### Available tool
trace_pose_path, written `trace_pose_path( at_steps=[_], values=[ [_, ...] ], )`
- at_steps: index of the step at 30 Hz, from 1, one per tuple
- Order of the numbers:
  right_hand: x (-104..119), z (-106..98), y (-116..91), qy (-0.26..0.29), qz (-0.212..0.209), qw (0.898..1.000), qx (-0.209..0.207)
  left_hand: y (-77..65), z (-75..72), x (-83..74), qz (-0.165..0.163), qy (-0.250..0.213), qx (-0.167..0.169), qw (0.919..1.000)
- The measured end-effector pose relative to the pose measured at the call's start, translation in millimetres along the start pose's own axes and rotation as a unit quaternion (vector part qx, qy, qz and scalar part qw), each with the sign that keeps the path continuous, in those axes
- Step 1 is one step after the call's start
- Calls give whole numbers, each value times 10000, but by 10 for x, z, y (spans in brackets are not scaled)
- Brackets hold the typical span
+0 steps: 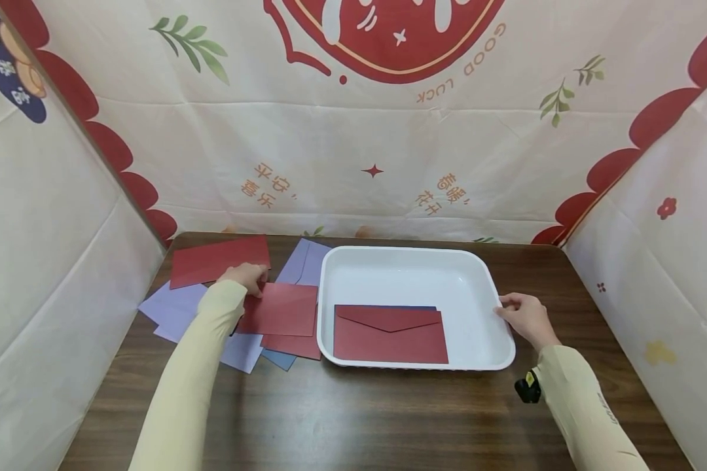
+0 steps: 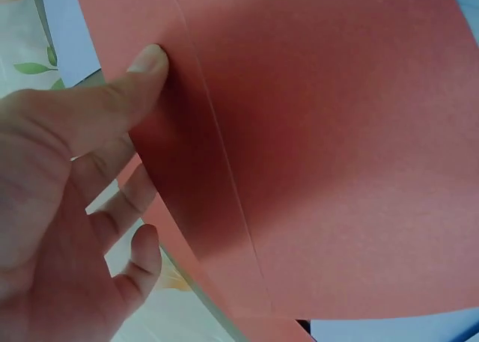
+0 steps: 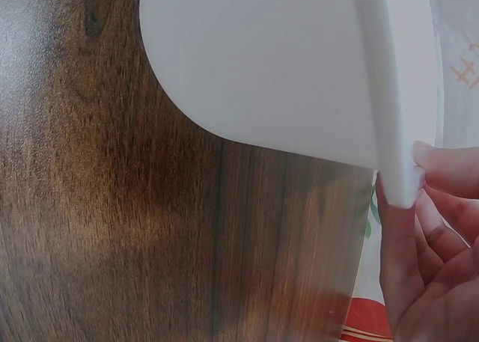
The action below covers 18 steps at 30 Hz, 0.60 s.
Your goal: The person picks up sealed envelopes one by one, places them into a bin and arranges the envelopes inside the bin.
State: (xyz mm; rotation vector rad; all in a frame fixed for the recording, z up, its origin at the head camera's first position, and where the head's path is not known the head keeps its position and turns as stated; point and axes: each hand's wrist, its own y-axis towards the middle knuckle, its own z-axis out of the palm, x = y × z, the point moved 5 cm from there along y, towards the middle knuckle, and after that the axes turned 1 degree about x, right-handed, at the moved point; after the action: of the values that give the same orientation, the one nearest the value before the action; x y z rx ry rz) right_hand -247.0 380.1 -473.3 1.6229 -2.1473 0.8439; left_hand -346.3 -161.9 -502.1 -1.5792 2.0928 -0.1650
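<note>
My left hand (image 1: 246, 277) pinches a red envelope (image 1: 283, 311) by its edge among the spread envelopes on the left of the table. In the left wrist view the thumb lies on the face of that envelope (image 2: 322, 132), near a fold line, and the fingers are behind it. My right hand (image 1: 528, 318) grips the right rim of a white tray (image 1: 400, 258); in the right wrist view thumb and fingers pinch the tray's edge (image 3: 393, 125). Inside the tray, toward the front left, lies a red envelope (image 1: 389, 337) with its flap showing, over a blue one mostly hidden.
Another red envelope (image 1: 212, 260) lies behind my left hand. Lavender envelopes (image 1: 177, 307) spread at the left, and one (image 1: 302, 261) stands out behind the tray's left side. A blue envelope (image 1: 279, 358) peeks out in front. White printed cloth (image 1: 342, 144) encloses the wooden table (image 1: 389, 418).
</note>
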Motion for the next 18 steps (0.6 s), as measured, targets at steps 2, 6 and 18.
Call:
trace_pose_path(
  at_steps=[2, 6, 18],
  values=[
    [1, 3, 2, -1, -12, 10000, 2, -10, 2, 18, 82, -33, -60, 9999],
    [5, 0, -7, -1, -23, 10000, 5, -39, -11, 44, 270, -340, -138, 9990],
    [24, -6, -21, -6, -47, 9999, -95, -151, -147, 159, 740, -1172, -408, 9895]
  ],
)
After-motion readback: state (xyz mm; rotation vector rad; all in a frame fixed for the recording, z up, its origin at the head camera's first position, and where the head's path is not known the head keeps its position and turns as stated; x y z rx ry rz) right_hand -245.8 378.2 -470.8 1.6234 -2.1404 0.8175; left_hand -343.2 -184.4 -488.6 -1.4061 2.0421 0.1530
